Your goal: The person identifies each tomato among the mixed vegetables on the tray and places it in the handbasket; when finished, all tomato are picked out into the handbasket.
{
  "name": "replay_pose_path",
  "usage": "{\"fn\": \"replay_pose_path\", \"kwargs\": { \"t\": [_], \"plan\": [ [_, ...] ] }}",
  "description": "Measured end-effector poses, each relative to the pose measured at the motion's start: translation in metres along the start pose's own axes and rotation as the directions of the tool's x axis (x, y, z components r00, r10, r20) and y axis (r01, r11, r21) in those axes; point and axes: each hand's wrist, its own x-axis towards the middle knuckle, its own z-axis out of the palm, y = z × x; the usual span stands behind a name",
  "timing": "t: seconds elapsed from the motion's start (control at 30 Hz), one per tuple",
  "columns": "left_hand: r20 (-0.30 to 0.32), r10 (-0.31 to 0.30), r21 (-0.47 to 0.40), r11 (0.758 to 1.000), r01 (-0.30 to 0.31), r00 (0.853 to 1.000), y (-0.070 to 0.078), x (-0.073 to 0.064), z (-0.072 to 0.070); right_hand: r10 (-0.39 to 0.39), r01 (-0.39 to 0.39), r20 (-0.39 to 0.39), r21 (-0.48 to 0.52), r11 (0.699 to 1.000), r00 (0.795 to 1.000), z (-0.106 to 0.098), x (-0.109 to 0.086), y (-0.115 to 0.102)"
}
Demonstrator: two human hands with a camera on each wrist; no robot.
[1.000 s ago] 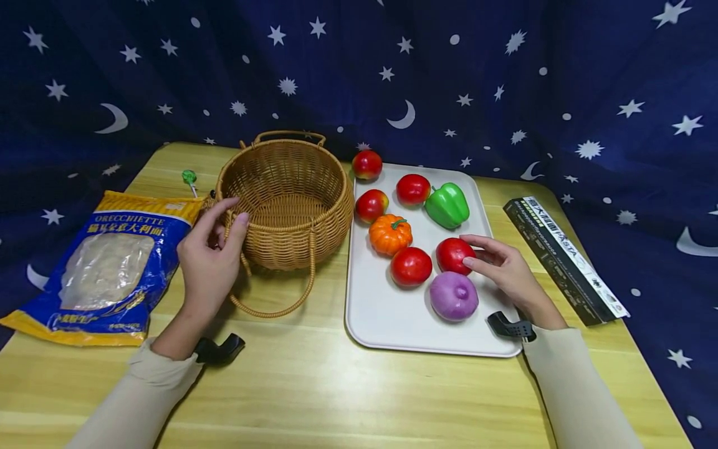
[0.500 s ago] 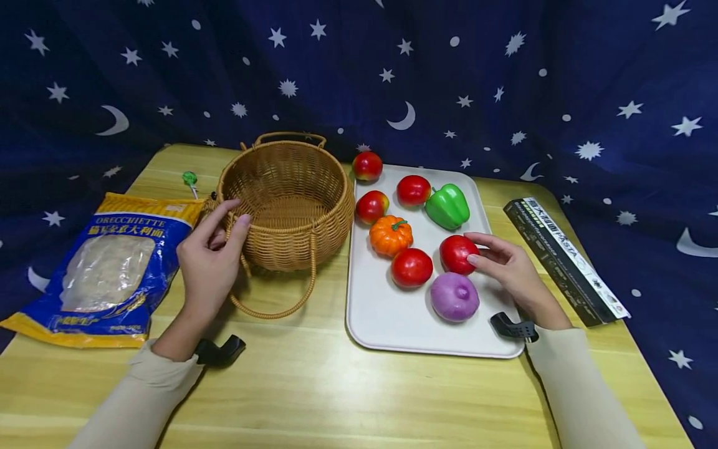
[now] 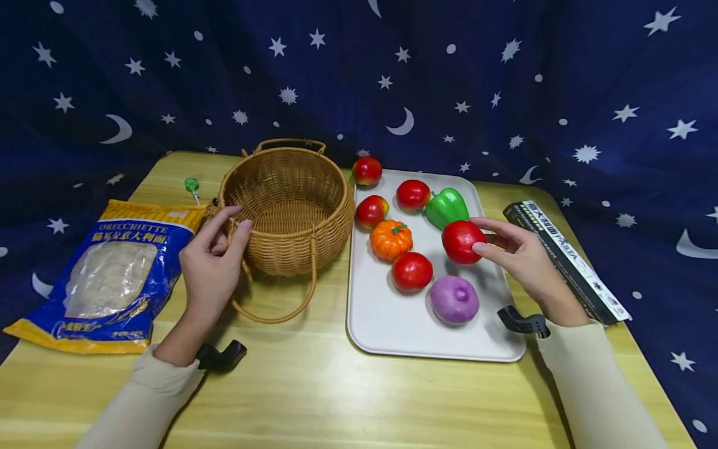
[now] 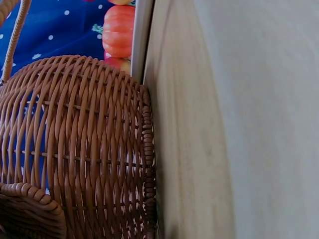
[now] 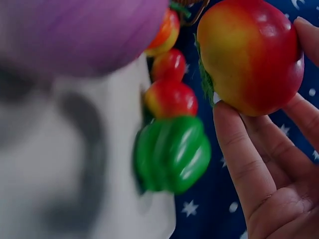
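In the head view my right hand [image 3: 521, 262] holds a red tomato [image 3: 463, 241] by its right side, between thumb and fingers, raised off the white tray [image 3: 387, 333]. Seen from the right wrist, this tomato [image 5: 251, 55] is red shading to yellow, with a green leafy calyx. Below it on the tray is a purple onion [image 3: 454, 300], with another red tomato [image 3: 412, 272] to the left. My left hand [image 3: 213, 265] grips the left rim of a wicker basket [image 3: 286, 252], thumb and index finger at the edge. The left wrist view shows basket weave [image 4: 79, 144] but no hand.
On the tray are an orange pumpkin [image 3: 390, 241], a green bell pepper [image 3: 447, 209] and several more red fruits. An orecchiette bag [image 3: 112, 280] and a green lollipop [image 3: 192, 185] lie left. A black pasta box [image 3: 566, 262] lies right. The basket's handle hangs at its front.
My right hand has lifted the tomato off the tray and carried it slightly right. My left hand has stayed at the basket rim. The head view has tilted slightly.
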Motion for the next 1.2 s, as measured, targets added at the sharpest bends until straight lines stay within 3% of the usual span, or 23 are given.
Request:
{"fn": "replay_pose_path", "kwargs": {
  "t": [0.33, 0.63, 0.9, 1.2],
  "plan": [
    [0.001, 0.003, 0.000, 1.000, -0.003, 1.000, 0.000, 0.000, 0.001, -0.054, 0.052, 0.010, 0.149, 0.988, 0.998, 0.022, 0.008, -0.030],
    [0.004, 0.002, -0.005, 1.000, -0.002, 1.000, 0.000, -0.001, 0.001, -0.108, 0.101, 0.031, 0.173, 0.980, 0.994, 0.042, 0.021, -0.053],
    [0.007, 0.007, -0.012, 1.000, -0.007, 1.000, 0.000, -0.001, 0.001, -0.076, 0.062, 0.056, 0.221, 0.973, 0.995, 0.065, 0.032, -0.075],
    [0.006, 0.020, -0.030, 0.999, -0.020, 1.000, -0.002, -0.001, 0.001, -0.122, 0.084, 0.118, 0.288, 0.954, 0.985, 0.096, 0.042, -0.106]
  ]
}}
